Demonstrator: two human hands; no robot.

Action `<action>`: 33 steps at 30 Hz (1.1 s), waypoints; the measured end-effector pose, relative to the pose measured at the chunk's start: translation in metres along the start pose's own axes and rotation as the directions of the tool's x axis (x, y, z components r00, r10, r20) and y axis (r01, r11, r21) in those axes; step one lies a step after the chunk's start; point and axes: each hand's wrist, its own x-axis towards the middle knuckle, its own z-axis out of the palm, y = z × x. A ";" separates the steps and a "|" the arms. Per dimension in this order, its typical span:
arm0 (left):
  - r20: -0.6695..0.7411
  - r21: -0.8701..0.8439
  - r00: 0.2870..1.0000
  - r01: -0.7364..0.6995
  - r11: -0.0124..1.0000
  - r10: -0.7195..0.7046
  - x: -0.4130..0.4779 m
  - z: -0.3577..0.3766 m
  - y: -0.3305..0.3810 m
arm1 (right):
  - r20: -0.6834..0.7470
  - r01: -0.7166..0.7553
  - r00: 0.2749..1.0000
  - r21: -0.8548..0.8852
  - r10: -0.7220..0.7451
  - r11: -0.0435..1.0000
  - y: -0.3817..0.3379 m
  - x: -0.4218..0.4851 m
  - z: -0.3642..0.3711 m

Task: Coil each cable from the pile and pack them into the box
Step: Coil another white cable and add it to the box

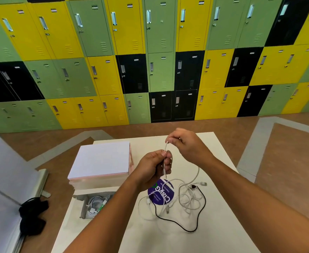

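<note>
White table (214,240) bears one box (95,191), one black cable (190,231); left hand (153,167) and right hand (186,143) pinch one white cable (165,147).

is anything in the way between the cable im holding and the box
Nothing visible does. The box stands open, coiled cables inside, left of the white cable that the left hand and right hand hold. Only the person's own left forearm crosses the box's right edge.

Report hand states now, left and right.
left hand: closed, gripping the white cable.
right hand: closed, pinching the same white cable higher up.
</note>
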 end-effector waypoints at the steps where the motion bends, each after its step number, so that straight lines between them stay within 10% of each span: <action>1: 0.013 -0.004 1.000 0.000 1.000 0.000 0.000 -0.002 0.002 | -0.008 -0.036 0.999 0.034 0.036 0.999 0.001 -0.001 0.001; 7: -0.022 -0.132 0.999 -0.041 0.990 0.039 0.002 0.001 0.015 | 0.090 -0.266 0.964 0.314 0.250 0.911 0.015 -0.016 0.017; 15: -0.308 -0.237 0.938 -0.236 0.942 0.157 0.015 -0.003 0.012 | 0.449 -0.496 0.808 0.166 0.382 0.852 0.009 -0.049 0.050; 25: -0.274 0.558 0.906 -0.123 0.821 0.322 0.007 -0.021 -0.015 | 0.497 -0.188 0.829 -0.185 0.257 0.965 -0.025 -0.030 0.027; 33: -0.131 0.491 0.983 -0.046 0.870 0.126 0.000 -0.013 -0.019 | 0.383 -0.129 0.905 -0.164 0.184 0.978 -0.024 -0.017 0.009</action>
